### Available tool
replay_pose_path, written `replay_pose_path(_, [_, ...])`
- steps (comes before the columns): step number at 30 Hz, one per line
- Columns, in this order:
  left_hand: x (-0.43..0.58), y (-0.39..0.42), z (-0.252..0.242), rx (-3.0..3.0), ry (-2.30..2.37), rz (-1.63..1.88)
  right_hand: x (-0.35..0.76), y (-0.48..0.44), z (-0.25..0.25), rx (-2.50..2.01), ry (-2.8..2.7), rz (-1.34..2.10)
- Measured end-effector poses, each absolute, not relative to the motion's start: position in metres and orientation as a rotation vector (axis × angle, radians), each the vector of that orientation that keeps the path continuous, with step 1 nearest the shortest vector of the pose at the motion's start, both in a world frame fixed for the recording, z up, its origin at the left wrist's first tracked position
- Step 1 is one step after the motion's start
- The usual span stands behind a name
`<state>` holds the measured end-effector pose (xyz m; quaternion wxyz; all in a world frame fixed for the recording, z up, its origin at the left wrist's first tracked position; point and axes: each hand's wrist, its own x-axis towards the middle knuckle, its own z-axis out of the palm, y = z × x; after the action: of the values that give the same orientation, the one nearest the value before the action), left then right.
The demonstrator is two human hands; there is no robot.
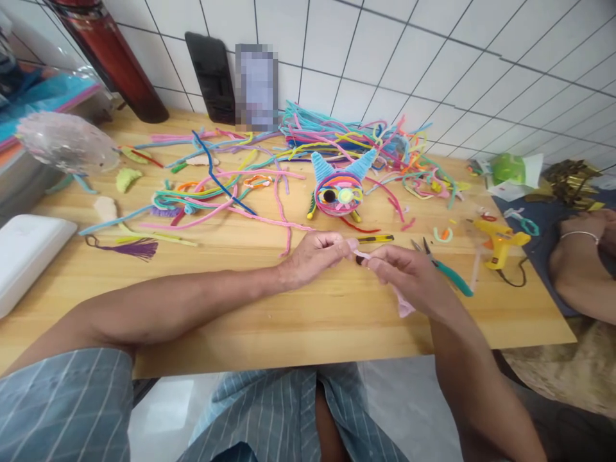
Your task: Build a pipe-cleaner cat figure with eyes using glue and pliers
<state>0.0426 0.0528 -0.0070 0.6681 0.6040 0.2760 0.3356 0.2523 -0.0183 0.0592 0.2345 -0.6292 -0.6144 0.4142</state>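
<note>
My left hand is closed, thumb and fingers pinching one end of a thin pale pink strip. The fingers of my right hand pinch the same strip a short way to the right. A wider pale pink piece hangs below my right palm; whether it joins the strip is hidden. Just under the strip shows a small dark round thing. Beyond my hands stands a round, striped pipe-cleaner figure with blue horns and unequal eyes. A yellow utility knife lies between it and my hands.
Loose pipe cleaners pile along the wall. Teal-handled pliers and a yellow glue gun lie right. Two phones and a red flask stand behind. A purple tassel lies left. Another person's arm rests at far right.
</note>
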Motion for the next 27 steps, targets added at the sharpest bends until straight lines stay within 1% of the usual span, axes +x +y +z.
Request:
replay_pose_path(8, [0.042, 0.056, -0.014, 1.381, 0.581, 0.664, 0.274, -0.012, 0.058, -1.708, -1.799, 0.75])
replay_pose_path(14, [0.046, 0.063, -0.017, 1.364, 0.475, 0.642, 0.275, -0.002, 0.052, -1.586, -1.885, 0.494])
replay_pose_path(20, [0.049, 0.066, -0.019, 1.187, 0.485, 0.492, 0.268, 0.003, 0.05, -1.594, -1.85, 0.528])
replay_pose_path(27, [0.051, 0.066, -0.017, 1.137, 0.473, 0.469, 0.263, 0.005, 0.04, -1.535, -1.821, 0.514])
